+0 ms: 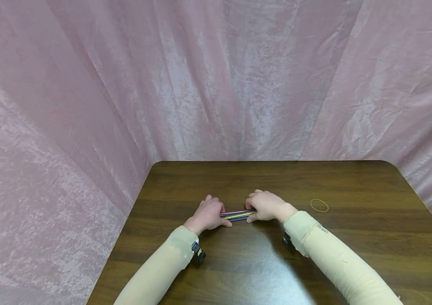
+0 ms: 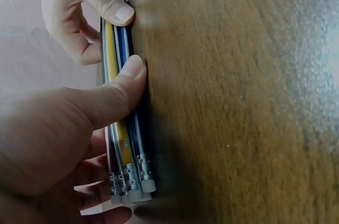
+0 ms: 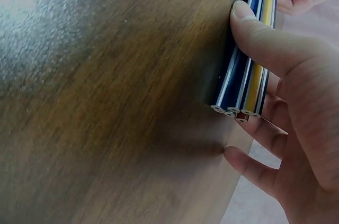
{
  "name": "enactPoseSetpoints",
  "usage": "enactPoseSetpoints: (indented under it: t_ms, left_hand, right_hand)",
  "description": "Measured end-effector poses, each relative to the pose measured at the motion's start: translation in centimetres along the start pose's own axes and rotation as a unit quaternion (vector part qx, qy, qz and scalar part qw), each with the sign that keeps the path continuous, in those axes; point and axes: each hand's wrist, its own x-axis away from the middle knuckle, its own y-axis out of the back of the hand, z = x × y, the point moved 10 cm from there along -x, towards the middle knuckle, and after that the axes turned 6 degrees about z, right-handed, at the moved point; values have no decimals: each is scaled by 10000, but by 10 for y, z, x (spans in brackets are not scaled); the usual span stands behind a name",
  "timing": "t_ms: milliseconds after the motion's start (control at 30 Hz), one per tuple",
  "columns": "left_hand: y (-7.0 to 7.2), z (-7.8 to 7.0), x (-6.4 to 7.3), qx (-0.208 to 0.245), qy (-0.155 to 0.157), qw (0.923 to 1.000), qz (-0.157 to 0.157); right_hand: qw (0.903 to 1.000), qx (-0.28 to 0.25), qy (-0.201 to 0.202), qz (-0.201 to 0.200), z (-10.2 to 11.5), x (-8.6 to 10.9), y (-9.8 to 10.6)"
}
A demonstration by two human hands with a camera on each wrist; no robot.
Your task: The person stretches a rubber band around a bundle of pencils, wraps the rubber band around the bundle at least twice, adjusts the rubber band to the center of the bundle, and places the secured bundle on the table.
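A bundle of several pencils (image 1: 235,215) in blue, yellow, red and dark colours lies sideways between the two hands, just over the wooden table. My left hand (image 1: 208,214) grips the end with white erasers (image 2: 149,185), thumb across the near side and fingers behind. My right hand (image 1: 266,206) holds the other end, where flat unsharpened tips (image 3: 233,112) show in the right wrist view. Its thumb presses on the blue pencils (image 3: 228,83), and one fingertip reaches out below the bundle. Some pencils are partly hidden by the fingers.
A thin yellow rubber band (image 1: 319,205) lies on the brown table (image 1: 361,237), to the right of the right hand. Pink curtains (image 1: 200,84) hang behind the table's far edge and on the left. Small dark cameras (image 1: 198,253) are strapped to the wrists over pale sleeves.
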Motion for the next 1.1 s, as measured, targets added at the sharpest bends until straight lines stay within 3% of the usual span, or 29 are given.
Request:
enactPoseSetpoints:
  t_ms: [667, 967, 1100]
  left_hand:
    - [1, -7, 1, -278, -360, 9990, 29]
    - [-2, -12, 0, -753, -761, 9942, -33]
    - [-2, -12, -1, -966, -784, 9921, -147]
  right_hand:
    - [9999, 111, 69, -8, 4, 1, -2]
    - [9998, 175, 43, 48, 6, 3, -3]
    - [9999, 143, -30, 82, 6, 4, -5]
